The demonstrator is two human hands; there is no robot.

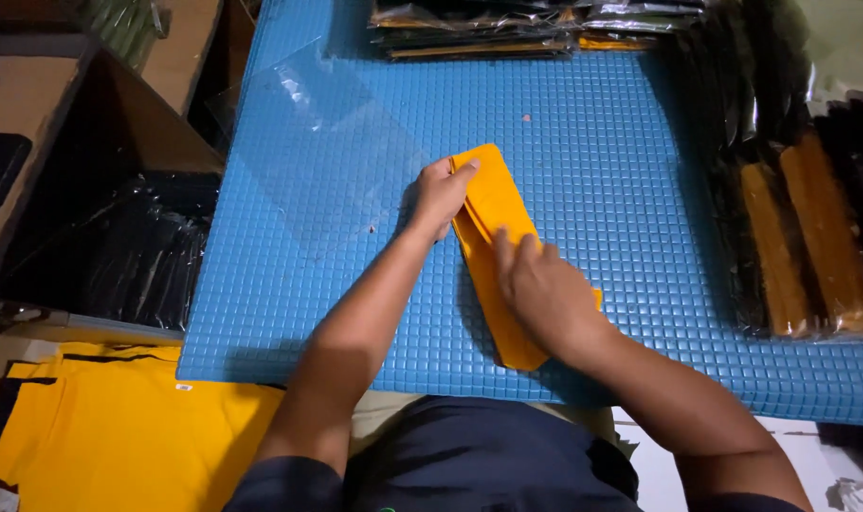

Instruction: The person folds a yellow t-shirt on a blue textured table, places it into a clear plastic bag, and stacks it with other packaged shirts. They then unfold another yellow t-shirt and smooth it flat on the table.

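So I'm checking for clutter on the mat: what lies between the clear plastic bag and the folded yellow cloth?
In the head view, only the left hand lies between clear plastic bag and folded yellow cloth; otherwise bare blue mat.

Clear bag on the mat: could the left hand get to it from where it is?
Probably yes. The left hand grips the top end of the folded yellow cloth, and the clear bag lies flat just beside it on the blue mat, nothing between.

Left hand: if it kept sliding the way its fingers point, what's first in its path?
Past the folded yellow cloth that the left hand grips, bare blue mat; likely the bagged stack at the far edge next.
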